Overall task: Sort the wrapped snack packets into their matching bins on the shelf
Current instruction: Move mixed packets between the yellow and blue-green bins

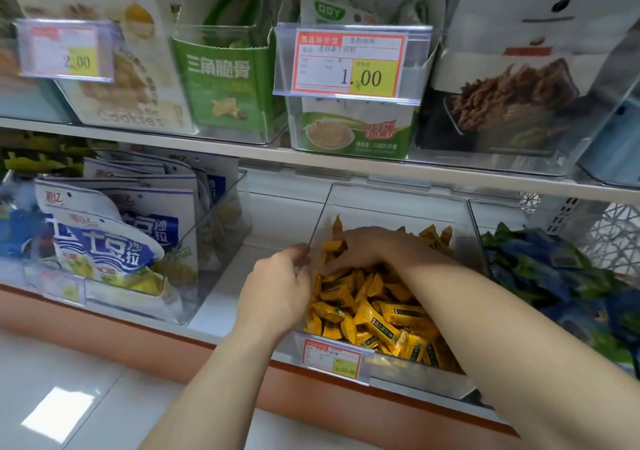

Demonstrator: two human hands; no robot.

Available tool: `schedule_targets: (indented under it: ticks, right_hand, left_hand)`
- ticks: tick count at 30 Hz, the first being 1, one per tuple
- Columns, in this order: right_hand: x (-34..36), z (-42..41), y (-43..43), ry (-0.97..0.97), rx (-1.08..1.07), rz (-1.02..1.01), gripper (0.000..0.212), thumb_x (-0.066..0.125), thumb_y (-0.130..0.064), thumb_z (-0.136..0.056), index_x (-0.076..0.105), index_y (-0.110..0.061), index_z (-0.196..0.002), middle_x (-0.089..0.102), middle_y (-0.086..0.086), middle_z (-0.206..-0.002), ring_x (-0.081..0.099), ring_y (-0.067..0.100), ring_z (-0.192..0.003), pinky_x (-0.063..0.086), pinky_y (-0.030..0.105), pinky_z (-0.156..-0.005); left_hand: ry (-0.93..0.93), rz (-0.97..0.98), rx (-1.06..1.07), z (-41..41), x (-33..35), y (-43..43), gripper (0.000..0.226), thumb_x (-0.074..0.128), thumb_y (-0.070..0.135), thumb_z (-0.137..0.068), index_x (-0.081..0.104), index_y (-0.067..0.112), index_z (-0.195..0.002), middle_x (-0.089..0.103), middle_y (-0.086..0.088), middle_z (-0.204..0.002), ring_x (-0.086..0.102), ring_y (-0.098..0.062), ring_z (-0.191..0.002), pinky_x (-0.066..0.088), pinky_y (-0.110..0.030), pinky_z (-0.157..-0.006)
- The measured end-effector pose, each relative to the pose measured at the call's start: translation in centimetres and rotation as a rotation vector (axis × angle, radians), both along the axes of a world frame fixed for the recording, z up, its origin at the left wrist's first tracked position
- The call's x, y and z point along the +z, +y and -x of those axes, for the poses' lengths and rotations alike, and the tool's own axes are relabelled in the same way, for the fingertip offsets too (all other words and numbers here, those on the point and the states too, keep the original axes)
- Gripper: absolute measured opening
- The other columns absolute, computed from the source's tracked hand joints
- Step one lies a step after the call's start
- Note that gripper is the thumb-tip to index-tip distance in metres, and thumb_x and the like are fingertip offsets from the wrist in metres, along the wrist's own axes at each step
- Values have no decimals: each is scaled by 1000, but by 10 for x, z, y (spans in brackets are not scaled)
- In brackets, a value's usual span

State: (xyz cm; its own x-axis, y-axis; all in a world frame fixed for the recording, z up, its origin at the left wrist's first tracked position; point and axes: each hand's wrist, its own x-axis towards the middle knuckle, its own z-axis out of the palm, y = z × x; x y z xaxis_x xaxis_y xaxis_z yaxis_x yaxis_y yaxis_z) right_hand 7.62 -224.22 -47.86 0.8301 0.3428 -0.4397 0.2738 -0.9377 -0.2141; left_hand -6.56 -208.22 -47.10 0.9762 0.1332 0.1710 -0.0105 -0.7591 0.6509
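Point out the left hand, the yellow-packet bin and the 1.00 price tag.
left hand point(277, 288): head view, its back.
yellow-packet bin point(398, 204): head view, back wall.
1.00 price tag point(374, 77): head view, yellow patch.

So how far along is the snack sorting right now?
Done, it seems: yellow packets fill the clear bin, blue-green packets the next one. In hand: the right hand reaches into the yellow pile, its grasp hidden; the left hand grips that bin's left wall. Left: any strays; none shows among the yellow.
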Motion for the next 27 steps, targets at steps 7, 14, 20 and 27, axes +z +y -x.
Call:
schedule_targets:
  ticks: [7,14,20,27]
  right_hand:
    - [8,14,-18,34,61,-249,46,73,-48,-81,58,-35,-123,58,-7,-122,55,19,-112,47,39,-97]
    - [35,13,-79,-180,124,-273,3,66,-34,-91,65,-32,-93,63,-9,-104,59,13,-98,48,33,-80]
    - [48,8,-110,-166,29,-38,8,61,-41,-95,61,-33,-95,58,-7,-105,54,13,-95,39,27,-68]
    - [52,1,-87,-271,48,26,31,63,-40,-93,64,-30,-123,58,-4,-130,54,16,-110,44,32,-88]
  left_hand:
    - [34,36,-7,2,3,0,39,52,27,-96,59,31,-134,69,7,-123,66,-23,-108,53,-42,-93]
    - [64,69,-23,2,3,3,39,52,30,-95,58,32,-134,69,8,-120,66,-24,-105,53,-43,-92]
    - [62,87,-29,4,3,3,39,53,31,-96,58,32,-134,69,11,-119,66,-22,-106,53,-44,-93]
    - [52,97,-34,3,2,2,38,54,29,-96,58,30,-134,68,11,-119,66,-21,-106,52,-44,-95]
